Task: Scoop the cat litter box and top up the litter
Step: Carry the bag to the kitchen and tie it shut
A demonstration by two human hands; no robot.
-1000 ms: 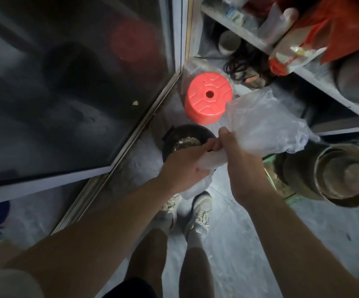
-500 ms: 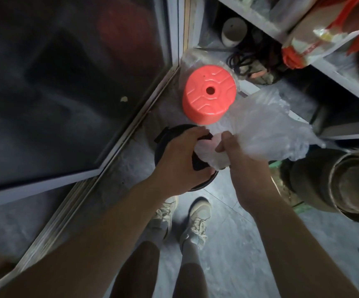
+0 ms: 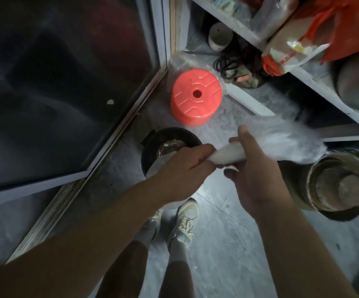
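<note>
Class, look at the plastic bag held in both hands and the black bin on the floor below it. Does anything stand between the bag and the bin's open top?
Nothing visible does. The left hand and right hand grip the plastic bag directly above the black bin, whose top is open. The red stool stands beside the bin, farther away, not over it.

Both hands' grip on white plastic bag (image 3: pixel 286 143), above black bucket (image 3: pixel 152 145)

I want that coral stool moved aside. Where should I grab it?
The stool stands upright with a flat round top and a small centre hole. Come from above on its open near side, probably best gripping the top's rim across both edges.
</note>
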